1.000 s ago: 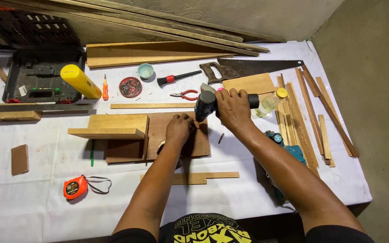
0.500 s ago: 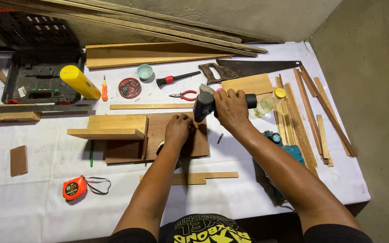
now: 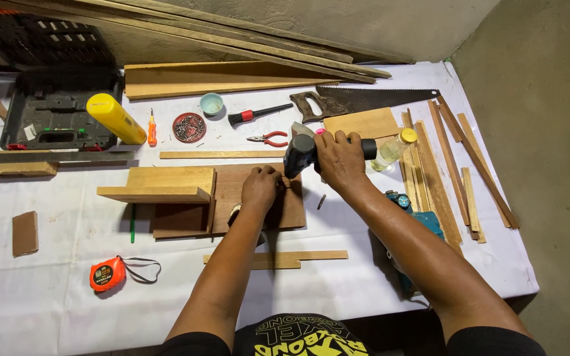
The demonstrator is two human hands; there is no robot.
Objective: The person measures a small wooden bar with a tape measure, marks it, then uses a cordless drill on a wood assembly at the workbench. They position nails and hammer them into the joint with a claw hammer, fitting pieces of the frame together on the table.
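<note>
My right hand (image 3: 339,161) grips a dark cordless drill (image 3: 299,155), its nose pointing down at a dark brown board (image 3: 245,204) on the white-covered table (image 3: 364,283). My left hand (image 3: 260,186) rests on that board and pinches something small right at the drill's tip; what it is I cannot tell. A lighter L-shaped wooden piece (image 3: 166,184) stands on the board's left part.
Behind the board lie red-handled pliers (image 3: 268,138), a round tin of nails (image 3: 189,127), a hand saw (image 3: 364,100), a yellow can (image 3: 115,118) and a black tool case (image 3: 57,105). An orange tape measure (image 3: 107,273) lies front left, wood strips (image 3: 443,171) to the right.
Hardly anything has changed; both hands and the drill stay in the same place over the board.
</note>
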